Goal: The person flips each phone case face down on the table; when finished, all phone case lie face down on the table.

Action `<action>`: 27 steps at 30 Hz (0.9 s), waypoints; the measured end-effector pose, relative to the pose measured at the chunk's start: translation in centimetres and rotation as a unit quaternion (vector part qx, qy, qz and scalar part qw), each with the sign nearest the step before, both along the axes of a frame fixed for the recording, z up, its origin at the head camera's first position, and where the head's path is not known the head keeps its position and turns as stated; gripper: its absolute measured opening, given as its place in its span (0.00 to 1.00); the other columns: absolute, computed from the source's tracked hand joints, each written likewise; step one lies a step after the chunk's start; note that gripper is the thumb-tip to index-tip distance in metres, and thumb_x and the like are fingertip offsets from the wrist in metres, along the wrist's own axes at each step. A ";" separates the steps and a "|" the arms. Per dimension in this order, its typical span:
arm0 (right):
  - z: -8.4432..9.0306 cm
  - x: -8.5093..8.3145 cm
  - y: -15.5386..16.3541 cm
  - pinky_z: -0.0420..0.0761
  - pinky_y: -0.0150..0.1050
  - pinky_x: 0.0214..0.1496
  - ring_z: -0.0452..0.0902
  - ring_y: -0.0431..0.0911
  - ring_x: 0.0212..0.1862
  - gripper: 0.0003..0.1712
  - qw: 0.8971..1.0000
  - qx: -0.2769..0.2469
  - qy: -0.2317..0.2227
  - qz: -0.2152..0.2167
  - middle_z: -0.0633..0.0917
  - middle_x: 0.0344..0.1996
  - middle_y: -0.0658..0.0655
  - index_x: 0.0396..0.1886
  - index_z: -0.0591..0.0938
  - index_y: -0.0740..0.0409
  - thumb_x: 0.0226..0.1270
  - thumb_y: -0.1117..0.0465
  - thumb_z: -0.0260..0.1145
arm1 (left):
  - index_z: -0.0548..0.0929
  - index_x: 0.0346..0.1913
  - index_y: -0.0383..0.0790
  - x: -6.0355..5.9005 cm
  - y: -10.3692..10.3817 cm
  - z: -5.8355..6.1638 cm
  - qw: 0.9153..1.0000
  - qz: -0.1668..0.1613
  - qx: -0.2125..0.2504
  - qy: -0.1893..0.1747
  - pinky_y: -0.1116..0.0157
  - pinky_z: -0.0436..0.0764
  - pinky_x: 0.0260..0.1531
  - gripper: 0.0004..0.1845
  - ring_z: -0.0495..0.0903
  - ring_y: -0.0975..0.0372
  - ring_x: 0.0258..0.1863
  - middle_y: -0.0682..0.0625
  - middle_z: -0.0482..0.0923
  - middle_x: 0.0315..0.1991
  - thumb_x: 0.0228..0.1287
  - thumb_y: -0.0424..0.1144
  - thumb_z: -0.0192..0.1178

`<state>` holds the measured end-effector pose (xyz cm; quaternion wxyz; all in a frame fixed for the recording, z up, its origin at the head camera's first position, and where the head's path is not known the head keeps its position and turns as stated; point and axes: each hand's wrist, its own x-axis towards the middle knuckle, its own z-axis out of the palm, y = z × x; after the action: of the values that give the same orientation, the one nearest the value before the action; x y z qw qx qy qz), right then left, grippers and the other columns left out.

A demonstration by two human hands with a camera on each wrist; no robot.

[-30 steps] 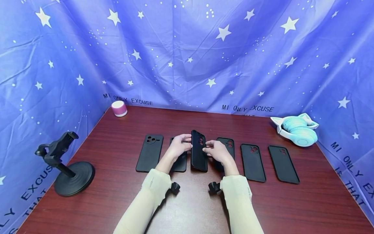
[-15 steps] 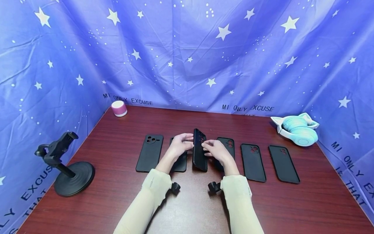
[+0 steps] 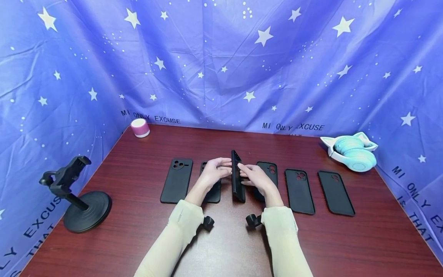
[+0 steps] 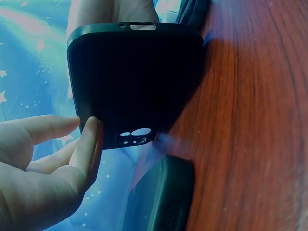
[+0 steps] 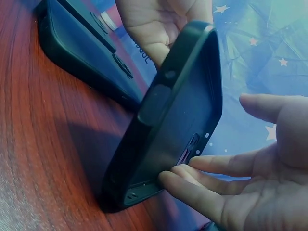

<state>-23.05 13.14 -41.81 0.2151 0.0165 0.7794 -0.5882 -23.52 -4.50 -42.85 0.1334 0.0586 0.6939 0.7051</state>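
A blue star-printed cloth [image 3: 221, 57] hangs round the back and both sides, walling in the dark red wooden worktop [image 3: 221, 238]. At about 9 o'clock on the worktop stands a black phone stand [image 3: 74, 194] on a round base, apparently parked out of the working area. At 2 o'clock lies one pair of teal cat-ear headphones [image 3: 351, 154], and at 11 o'clock a small pink and white speaker [image 3: 140, 127], both pushed to the far corners.

Across the middle runs a row of black phone cases laid flat with their camera cut-outs away from the person. I count five lying: the leftmost case [image 3: 177, 180], a second case [image 3: 212, 190] half hidden under the left forearm, a third case [image 3: 269, 171] behind the right hand, then a fourth case [image 3: 299, 191] and the rightmost case [image 3: 335, 193] toward 3 o'clock. A sixth, the held case [image 3: 237, 177], stands on its lower end at the centre of the row, turned edge-on, probably so both faces can be reached.

The left hand [image 3: 214, 173] touches the held case's side with nearly straight fingers [image 4: 89, 144]; the right hand [image 3: 254, 177] steadies the other face with extended fingertips [image 5: 183, 175]. Neither hand is clenched; together they prop the case between them
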 end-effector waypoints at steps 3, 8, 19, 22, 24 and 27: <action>0.1 0.1 -0.1 0.76 0.49 0.65 0.65 0.59 0.70 0.37 1.000 0.010 0.000 0.002 0.68 0.67 0.70 0.70 0.62 0.71 0.76 0.46 0.50 | 0.71 0.64 0.27 0.0 0.0 -0.1 1.000 -0.010 -0.005 0.006 0.66 0.82 0.51 0.24 0.82 0.58 0.49 0.33 0.76 0.59 0.64 0.21 0.54; 0.3 0.3 -0.3 0.77 0.47 0.63 0.66 0.57 0.69 0.36 1.000 0.015 0.002 0.008 0.68 0.68 0.67 0.68 0.65 0.70 0.74 0.46 0.53 | 0.71 0.64 0.28 0.0 0.0 -0.2 0.999 -0.026 -0.022 0.011 0.68 0.82 0.50 0.24 0.83 0.59 0.50 0.33 0.76 0.59 0.65 0.24 0.56; 0.4 0.2 0.3 0.74 0.51 0.66 0.64 0.58 0.70 0.32 1.000 -0.009 0.003 0.008 0.67 0.69 0.67 0.69 0.65 0.68 0.75 0.51 0.52 | 0.68 0.66 0.26 0.3 0.4 -0.2 0.999 -0.034 -0.032 -0.022 0.61 0.80 0.57 0.24 0.77 0.48 0.60 0.33 0.73 0.62 0.67 0.25 0.55; 0.4 0.2 0.6 0.76 0.50 0.63 0.64 0.59 0.70 0.32 1.000 -0.024 0.005 0.009 0.66 0.69 0.68 0.70 0.64 0.69 0.75 0.53 0.51 | 0.67 0.66 0.25 0.4 0.5 -0.2 0.998 -0.034 -0.049 -0.036 0.59 0.78 0.59 0.25 0.76 0.47 0.61 0.33 0.71 0.63 0.67 0.26 0.55; 0.5 0.2 0.9 0.80 0.47 0.60 0.66 0.60 0.69 0.31 0.999 -0.035 0.009 0.010 0.67 0.68 0.69 0.70 0.62 0.70 0.76 0.54 0.51 | 0.67 0.66 0.24 0.5 0.6 -0.2 0.997 -0.036 -0.055 -0.046 0.57 0.77 0.61 0.26 0.75 0.46 0.62 0.33 0.70 0.65 0.66 0.26 0.55; 0.5 0.2 1.3 0.82 0.44 0.55 0.68 0.60 0.67 0.30 0.998 -0.052 0.017 0.010 0.69 0.67 0.71 0.70 0.62 0.71 0.76 0.58 0.49 | 0.66 0.67 0.23 0.6 0.6 -0.2 0.996 -0.043 -0.065 -0.053 0.56 0.75 0.63 0.27 0.74 0.46 0.63 0.32 0.67 0.66 0.66 0.27 0.55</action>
<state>-22.86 14.41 -41.31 0.2085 -0.0121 0.7516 -0.6257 -22.96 -3.89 -43.09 0.2038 0.0421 0.7274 0.6540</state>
